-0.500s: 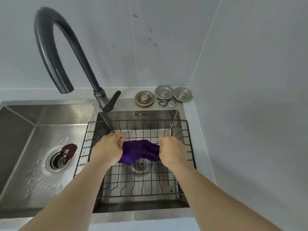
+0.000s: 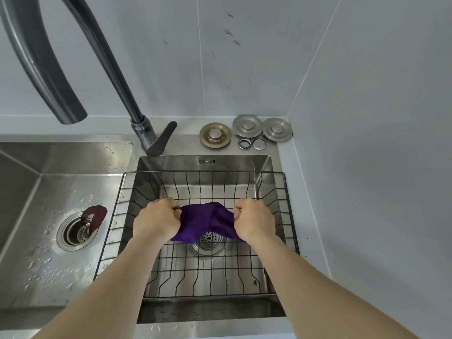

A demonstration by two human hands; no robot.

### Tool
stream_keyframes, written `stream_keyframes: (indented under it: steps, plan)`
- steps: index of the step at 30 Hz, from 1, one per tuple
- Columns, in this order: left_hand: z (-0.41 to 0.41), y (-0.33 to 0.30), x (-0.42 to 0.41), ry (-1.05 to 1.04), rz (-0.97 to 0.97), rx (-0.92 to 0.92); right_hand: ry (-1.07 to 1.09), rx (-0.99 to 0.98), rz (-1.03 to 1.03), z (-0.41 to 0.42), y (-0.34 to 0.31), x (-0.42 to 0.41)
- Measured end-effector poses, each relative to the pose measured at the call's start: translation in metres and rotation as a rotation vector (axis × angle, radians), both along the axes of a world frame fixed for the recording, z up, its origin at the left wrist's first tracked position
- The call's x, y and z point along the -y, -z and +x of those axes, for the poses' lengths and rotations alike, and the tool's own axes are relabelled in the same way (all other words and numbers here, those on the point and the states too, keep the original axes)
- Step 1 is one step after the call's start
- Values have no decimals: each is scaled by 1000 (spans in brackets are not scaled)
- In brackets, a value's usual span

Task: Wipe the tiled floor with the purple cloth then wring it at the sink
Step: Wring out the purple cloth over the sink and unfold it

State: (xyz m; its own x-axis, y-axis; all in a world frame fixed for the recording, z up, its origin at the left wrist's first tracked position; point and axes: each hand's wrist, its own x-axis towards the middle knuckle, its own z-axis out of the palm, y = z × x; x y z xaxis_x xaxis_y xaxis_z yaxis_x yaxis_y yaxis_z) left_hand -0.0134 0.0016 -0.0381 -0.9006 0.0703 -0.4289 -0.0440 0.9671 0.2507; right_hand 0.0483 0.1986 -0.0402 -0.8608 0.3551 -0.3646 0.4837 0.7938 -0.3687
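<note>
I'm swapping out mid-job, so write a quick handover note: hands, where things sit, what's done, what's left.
Left hand: closed on the left end of the purple cloth.
Right hand: closed on its right end.
The cloth hangs bunched between them, above the wire rack in the right sink basin, over the drain.
Faucet spout is over the left basin; no water seen running.
Done: cloth is at the sink. Floor is out of view, so wiping can't be confirmed.
Left: twist and wring out the cloth.

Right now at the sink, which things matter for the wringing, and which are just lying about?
In use:
purple cloth
left hand
right hand
right basin
wire rack

Lying about:
faucet
three drain covers
two small rings
dark red piece at left drain
</note>
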Motion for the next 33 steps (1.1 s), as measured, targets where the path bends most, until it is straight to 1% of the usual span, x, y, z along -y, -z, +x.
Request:
stream_keyframes:
  steps: [4, 9, 12, 17, 20, 23, 28, 31, 33]
  plan:
    - [3, -7, 0, 31, 21, 39, -70, 61, -10, 3, -6, 1]
    - [9, -21, 0, 33, 93, -47, -117, 77, -30, 10, -9, 5]
    - [11, -35, 0, 65, 164, -81, -105, 100, -57, 15, -13, 6]
    - [14, -54, 3, 143, 356, -82, -45, 14, -120, 18, -15, 8]
    - [15, -58, 6, 194, 408, -75, -8, 2, -185, 15, -10, 15]
    - [16, -60, 4, 165, 411, -66, 36, 26, -213, 15, -6, 21]
    - [21, -55, -7, 37, 438, -19, 27, 42, -105, 17, -2, 21]
    - [24, -45, -12, 6, 371, 11, 20, -1, -99, 17, -2, 16]
    - [26, -37, -10, 14, 288, 69, 21, -46, -114, 18, -3, 12]
